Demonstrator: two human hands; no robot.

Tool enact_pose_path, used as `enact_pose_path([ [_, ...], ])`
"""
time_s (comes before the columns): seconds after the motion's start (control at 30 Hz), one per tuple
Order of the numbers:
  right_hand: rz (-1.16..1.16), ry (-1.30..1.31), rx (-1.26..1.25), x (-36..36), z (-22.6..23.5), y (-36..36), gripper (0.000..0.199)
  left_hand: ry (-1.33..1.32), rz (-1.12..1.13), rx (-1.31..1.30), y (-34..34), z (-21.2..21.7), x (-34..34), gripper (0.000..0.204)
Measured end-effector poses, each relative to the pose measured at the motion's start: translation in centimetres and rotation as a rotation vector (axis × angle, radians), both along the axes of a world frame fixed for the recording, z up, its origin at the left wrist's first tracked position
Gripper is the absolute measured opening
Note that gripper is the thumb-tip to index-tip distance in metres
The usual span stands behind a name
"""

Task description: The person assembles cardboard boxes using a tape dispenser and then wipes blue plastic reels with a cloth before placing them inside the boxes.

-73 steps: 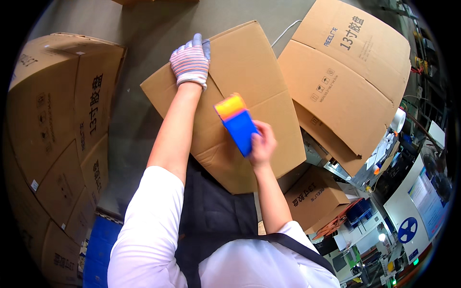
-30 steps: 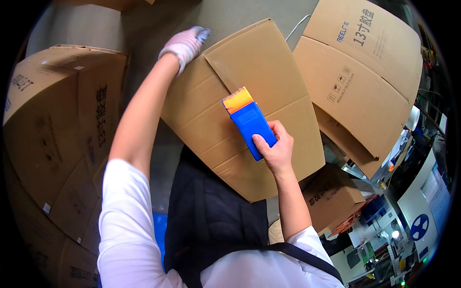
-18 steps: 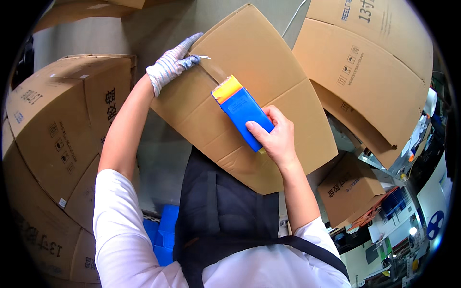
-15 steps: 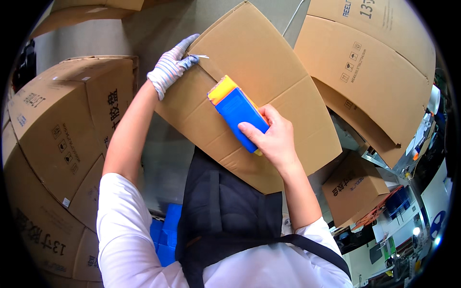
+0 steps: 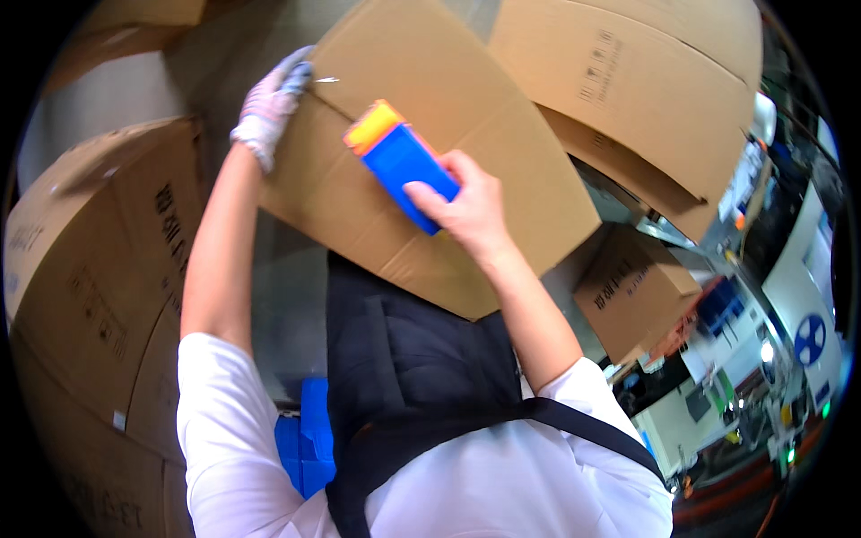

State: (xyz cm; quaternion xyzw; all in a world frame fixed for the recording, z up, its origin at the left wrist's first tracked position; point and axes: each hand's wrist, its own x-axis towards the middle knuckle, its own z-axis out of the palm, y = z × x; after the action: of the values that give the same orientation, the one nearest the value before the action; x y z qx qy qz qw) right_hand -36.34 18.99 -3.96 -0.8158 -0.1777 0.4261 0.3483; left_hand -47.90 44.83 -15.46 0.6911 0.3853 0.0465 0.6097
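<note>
A flattened-looking brown cardboard box point(image 5: 502, 179) lies tilted in front of me, a seam running across its top face. My left hand point(image 5: 271, 109), in a striped white glove, grips its far left edge, fingers closed around the rim. A small white strip point(image 5: 327, 80) sticks out from the seam beside the left thumb. Bare and closed, my right hand point(image 5: 466, 202) holds a blue and yellow tape dispenser point(image 5: 404, 170) over the box's top. Its yellow end points up and left, close to the seam. Whether it touches the cardboard I cannot tell.
Large brown cartons point(image 5: 108, 260) stand at the left, and another big carton point(image 5: 646, 81) at the far right. A smaller carton point(image 5: 632, 287) sits right of my arm, by a cluttered workbench point(image 5: 708, 394). Blue plastic bins point(image 5: 309, 439) are beside my left leg.
The view has shifted, so box, hands and surroundings all appear further left and higher. Both hands keep their holds; the tape dispenser stays over the box at much the same angle.
</note>
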Motion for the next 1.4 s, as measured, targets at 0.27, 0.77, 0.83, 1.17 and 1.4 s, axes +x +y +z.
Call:
enact_pose_path([
  [0.27, 0.074, 0.046, -0.072, -0.9, 2.1, -3.6, 0.057, 0.044, -0.116, 0.105, 1.5, -1.1, 0.3, 0.035],
  [0.77, 0.057, -0.103, -0.524, -0.3, 9.7, -35.7, 0.045, 0.439, -0.134, 0.887, 0.3, 2.1, 0.5, 0.044],
  [0.83, 0.033, -0.078, -0.488, -0.1, 9.1, -36.1, 0.044, 0.525, -0.09, 1.08, -2.0, 2.8, 1.1, 0.05],
  [1.17, 0.002, 0.051, -0.452, 1.5, 12.4, -35.9, 0.045, 0.043, -0.993, 0.785, -32.3, 11.1, 3.2, 0.064],
  [1.4, -0.024, -0.033, -0.4, 0.8, 6.0, -35.5, 0.046, 0.136, -0.965, 0.914, -33.6, 2.1, 3.9, 0.063],
])
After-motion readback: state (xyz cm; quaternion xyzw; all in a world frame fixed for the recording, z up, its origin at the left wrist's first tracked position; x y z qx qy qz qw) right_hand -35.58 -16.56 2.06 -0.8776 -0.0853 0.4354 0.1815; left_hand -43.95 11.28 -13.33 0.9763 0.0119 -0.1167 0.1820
